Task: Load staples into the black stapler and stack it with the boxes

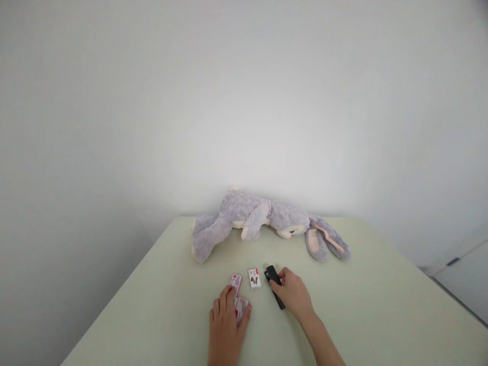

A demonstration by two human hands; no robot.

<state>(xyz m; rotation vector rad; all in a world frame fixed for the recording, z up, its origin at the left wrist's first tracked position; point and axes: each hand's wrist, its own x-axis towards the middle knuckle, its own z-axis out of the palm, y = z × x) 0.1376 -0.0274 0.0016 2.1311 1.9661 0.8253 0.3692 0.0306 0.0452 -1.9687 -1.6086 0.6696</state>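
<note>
Though large, plushie (pixel 244 207) beyond stapler (pixel 273 275)

The head view looks forward and down past the hands (pixel 224 321).

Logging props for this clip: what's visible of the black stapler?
The stapler is black, long and narrow, with a hard-looking body; plastic or painted metal, can't tell. Upper and lower parts show at its far end. It slants from far left to near right, gripped by the right hand, whose thumb crosses it. It's right of the small white box, not touching.
</note>
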